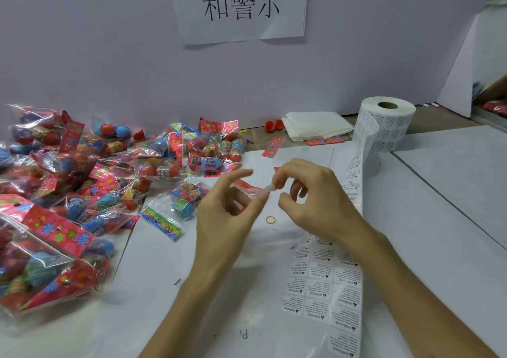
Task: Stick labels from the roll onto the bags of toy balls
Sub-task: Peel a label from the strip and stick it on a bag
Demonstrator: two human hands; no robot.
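A white table (pixel 452 193) is backed by a lilac wall (pixel 109 56); clear bags (pixel 68 193) of red and blue toy balls are heaped at left, and the label roll (pixel 386 124) is stood at right rear. Above mid-table, a small white label (pixel 270 189) is pinched by thumb and forefinger of the right hand (pixel 310 201) and touched by a fingertip of the loosely spread left hand (pixel 227 215).

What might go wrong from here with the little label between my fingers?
1. The label, pinched by the right hand and touched by a left hand fingertip, might fold on itself or cling to a finger.
2. No bag lies under the hands; the nearest bag is off to the left, so the label could land crooked.
3. The loose label strip runs by the right wrist and might get dragged.
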